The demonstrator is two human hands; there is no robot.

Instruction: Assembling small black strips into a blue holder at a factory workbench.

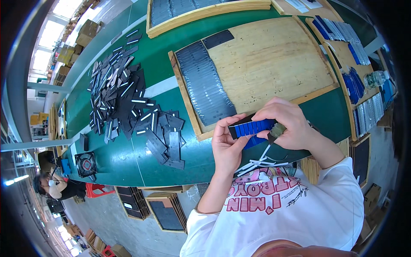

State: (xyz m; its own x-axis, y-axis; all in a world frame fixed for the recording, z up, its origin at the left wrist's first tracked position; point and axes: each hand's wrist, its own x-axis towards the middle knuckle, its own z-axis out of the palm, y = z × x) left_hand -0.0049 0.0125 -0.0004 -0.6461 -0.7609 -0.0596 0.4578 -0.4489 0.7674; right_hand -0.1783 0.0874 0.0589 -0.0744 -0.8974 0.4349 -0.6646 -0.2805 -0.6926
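Note:
Both my hands are closed on a small flat black piece with a row of blue strips along it, held above the table's near edge. My left hand pinches its left end between thumb and fingers. From the right, my right hand presses on the other end. A small greenish, cloudy object sits against my right fingers; its kind is unclear. Below my hands lie several narrow white strips. Just beyond is a wooden tray with a row of dark flat pieces along its left side.
A heap of loose black pieces with white strips spreads over the green table at left. A small fan stands near the left corner. Another tray is at the back. A right-hand board carries blue strips and a clear bottle.

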